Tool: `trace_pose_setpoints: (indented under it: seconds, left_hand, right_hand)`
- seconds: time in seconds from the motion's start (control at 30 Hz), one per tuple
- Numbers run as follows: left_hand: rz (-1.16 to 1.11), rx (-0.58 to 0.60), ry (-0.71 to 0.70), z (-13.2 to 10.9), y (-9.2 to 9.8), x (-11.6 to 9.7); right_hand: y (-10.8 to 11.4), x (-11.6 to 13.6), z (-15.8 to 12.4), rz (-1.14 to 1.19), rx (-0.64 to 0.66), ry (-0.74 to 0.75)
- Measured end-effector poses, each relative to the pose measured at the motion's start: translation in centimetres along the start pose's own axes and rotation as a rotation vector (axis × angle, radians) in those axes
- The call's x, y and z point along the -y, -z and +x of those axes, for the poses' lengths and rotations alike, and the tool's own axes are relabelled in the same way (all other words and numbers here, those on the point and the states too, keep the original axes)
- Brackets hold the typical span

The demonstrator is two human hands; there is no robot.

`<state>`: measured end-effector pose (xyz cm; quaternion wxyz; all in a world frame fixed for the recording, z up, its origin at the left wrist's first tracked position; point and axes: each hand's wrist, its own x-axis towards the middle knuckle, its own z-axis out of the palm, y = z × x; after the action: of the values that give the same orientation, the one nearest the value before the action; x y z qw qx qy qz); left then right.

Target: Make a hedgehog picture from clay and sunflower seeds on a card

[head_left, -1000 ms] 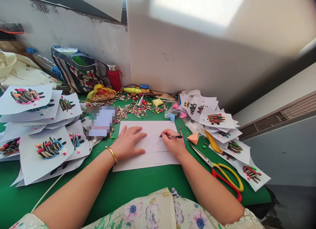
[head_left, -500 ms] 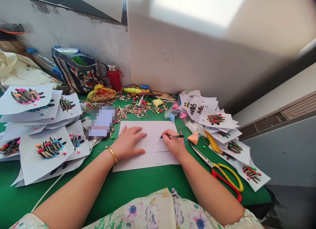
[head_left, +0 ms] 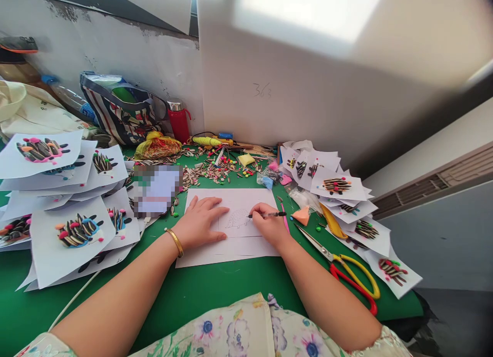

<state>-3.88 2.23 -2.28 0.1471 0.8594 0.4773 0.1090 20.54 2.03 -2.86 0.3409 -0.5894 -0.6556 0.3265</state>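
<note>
White paper [head_left: 246, 246] lies on the green table, with a small outline drawing of a spiny animal [head_left: 238, 218] in its middle. My left hand [head_left: 204, 222] rests flat on the paper's left part, fingers spread, holding nothing. My right hand [head_left: 267, 223] is closed around a black pen [head_left: 275, 214], whose tip touches or nearly touches the paper at the drawing's right side. A gold bracelet [head_left: 175, 242] circles my left wrist.
Stacks of decorated cards stand at left [head_left: 73, 264] and right [head_left: 339, 186]. Open scissors [head_left: 346, 267] lie right of my right hand. Sunflower seeds [head_left: 196, 173], a blurred-out device [head_left: 157, 190], a red bottle [head_left: 178, 121] and orange clay [head_left: 301, 215] are around the paper.
My right hand and the pen have shifted slightly left and down along the drawing's right side. My left hand has not moved.
</note>
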Motion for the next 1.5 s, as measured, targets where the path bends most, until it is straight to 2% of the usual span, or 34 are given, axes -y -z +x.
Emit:
trace_pose_setpoints:
  seconds: [0.23,0.53,1.5]
  left_hand:
    - [0.004,-0.002,-0.004,0.0,-0.1,0.1]
    - [0.008,0.000,-0.003,0.0,-0.2,0.1]
    - [0.015,0.008,-0.005,0.0,-0.1,0.1]
  right_hand:
    - [-1.0,1.4,-1.3,0.019,0.140,0.089]
    - [-1.3,1.6,-1.6,-0.003,0.177,0.105]
    - [-0.8,1.4,-1.2,0.017,0.103,0.039]
